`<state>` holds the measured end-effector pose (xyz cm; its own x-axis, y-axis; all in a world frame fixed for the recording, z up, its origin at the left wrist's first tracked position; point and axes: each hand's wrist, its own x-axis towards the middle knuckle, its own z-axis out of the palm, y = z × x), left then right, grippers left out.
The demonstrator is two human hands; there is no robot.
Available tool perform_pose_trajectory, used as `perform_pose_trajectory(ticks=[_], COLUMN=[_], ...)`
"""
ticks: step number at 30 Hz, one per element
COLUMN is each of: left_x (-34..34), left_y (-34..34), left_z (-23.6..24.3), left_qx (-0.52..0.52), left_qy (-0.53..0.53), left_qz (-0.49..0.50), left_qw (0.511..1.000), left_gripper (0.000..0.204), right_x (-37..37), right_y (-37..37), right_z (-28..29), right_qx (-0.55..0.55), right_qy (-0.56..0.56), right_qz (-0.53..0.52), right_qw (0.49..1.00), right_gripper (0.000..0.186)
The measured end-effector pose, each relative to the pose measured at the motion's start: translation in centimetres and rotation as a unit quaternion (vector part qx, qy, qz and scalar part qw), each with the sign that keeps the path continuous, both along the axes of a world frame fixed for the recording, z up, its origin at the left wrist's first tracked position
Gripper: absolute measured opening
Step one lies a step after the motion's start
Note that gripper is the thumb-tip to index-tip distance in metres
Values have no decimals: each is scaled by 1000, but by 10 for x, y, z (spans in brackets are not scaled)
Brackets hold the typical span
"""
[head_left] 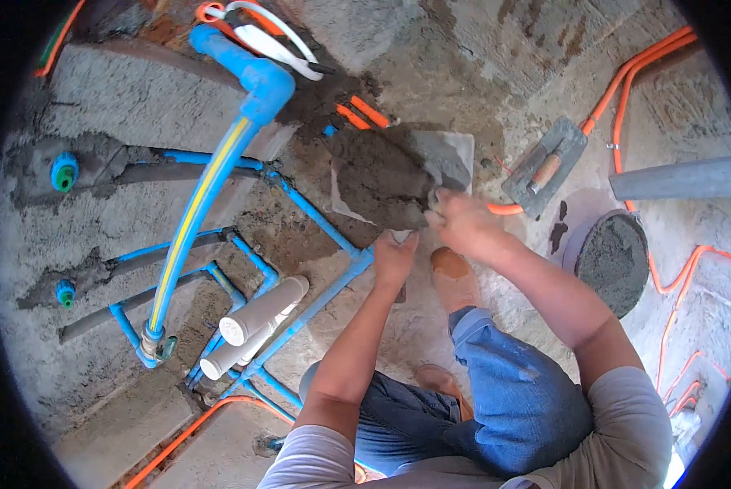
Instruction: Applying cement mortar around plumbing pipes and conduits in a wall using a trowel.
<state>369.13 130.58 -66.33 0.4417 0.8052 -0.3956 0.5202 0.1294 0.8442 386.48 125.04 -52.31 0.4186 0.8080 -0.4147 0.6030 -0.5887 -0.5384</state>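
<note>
A square, light grey tile (352, 209) lies ahead of me, largely covered with wet grey mortar (382, 175). My left hand (395, 257) is closed on the tile's near edge, thumb and fingers pinching its corner. Just to the right, my right hand (460, 222) is closed at the mortar's edge. It appears to grip a trowel (445, 169), whose grey blade rests against the mortar; the fingers hide its handle. My right foot (455, 281) stands just behind the hands.
Blue pipes (316, 213) run across the left, with a striped hose (194, 220) arching over them. White pipe pieces (263, 311) lie nearby. At right are a float (547, 167), a bucket of mortar (614, 262), a grey bar (679, 178) and orange conduit (622, 122).
</note>
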Motion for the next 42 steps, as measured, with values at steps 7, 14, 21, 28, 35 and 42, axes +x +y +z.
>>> perform_pose_trajectory(ticks=[7, 14, 21, 28, 35, 42], left_x=[-12, 10, 20, 7, -13, -18], left_y=[21, 6, 5, 30, 34, -15], left_z=[35, 89, 67, 78, 94, 21], left_qx=[128, 156, 89, 50, 236, 139], left_qy=[30, 93, -25, 26, 206, -45], left_qz=[-2, -35, 15, 31, -160, 12], left_qw=[991, 983, 996, 998, 936, 989], left_gripper=[30, 33, 33, 34, 31, 33], right_x=[40, 42, 17, 70, 105, 112], right_y=[-50, -11, -4, -12, 37, 149], right_z=[34, 45, 35, 55, 67, 45], right_qx=[139, 211, 239, 186, 372, 435], right_qy=[-110, -276, -42, -227, -319, -343], right_qz=[126, 195, 29, 181, 288, 345], right_qw=[976, 917, 970, 939, 823, 758], right_gripper=[35, 31, 34, 32, 33, 36])
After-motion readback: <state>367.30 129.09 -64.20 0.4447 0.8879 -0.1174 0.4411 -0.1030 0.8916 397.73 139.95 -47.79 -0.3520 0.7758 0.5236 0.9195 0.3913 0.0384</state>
